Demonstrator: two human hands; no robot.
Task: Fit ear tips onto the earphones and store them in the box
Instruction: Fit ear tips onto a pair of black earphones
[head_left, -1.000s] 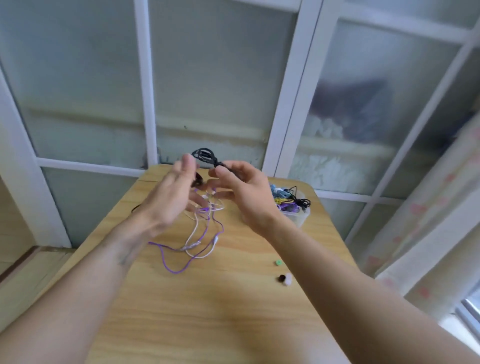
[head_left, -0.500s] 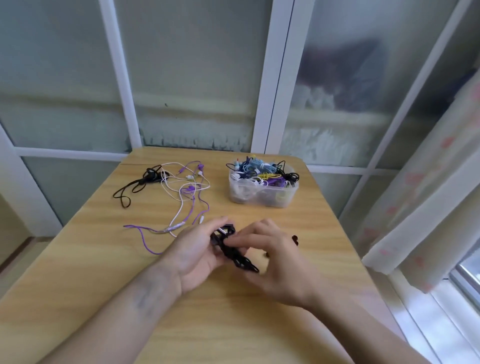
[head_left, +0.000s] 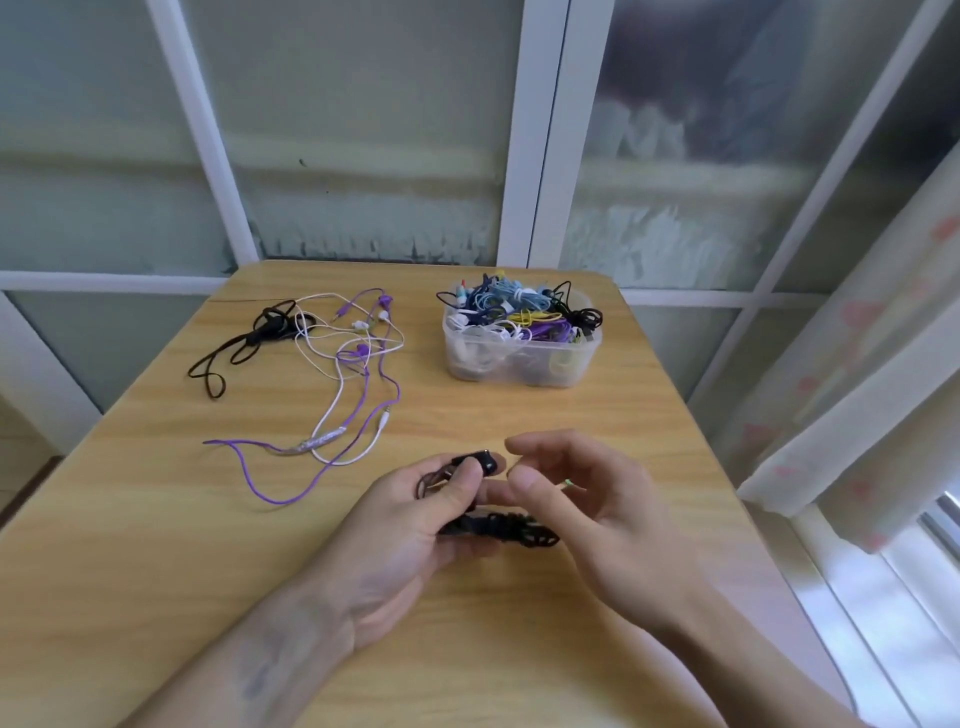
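Wooden table (head_left: 156, 545), frosted window (head_left: 363, 130), curtain (head_left: 857, 389)

I see a smooth wood-grain table (head_left: 208, 545), a translucent plastic box (head_left: 522, 364), glossy black earphones (head_left: 488, 462), and frosted glass panes (head_left: 363, 130).

Light wooden table (head_left: 156, 545) with rounded far corners. On it: clear plastic box (head_left: 522, 358) stuffed with mixed earphones, far right; black earphone cable (head_left: 244, 340) far left, tangled beside purple and white earphones (head_left: 353, 384); small green ear tip (head_left: 569, 484) near right.
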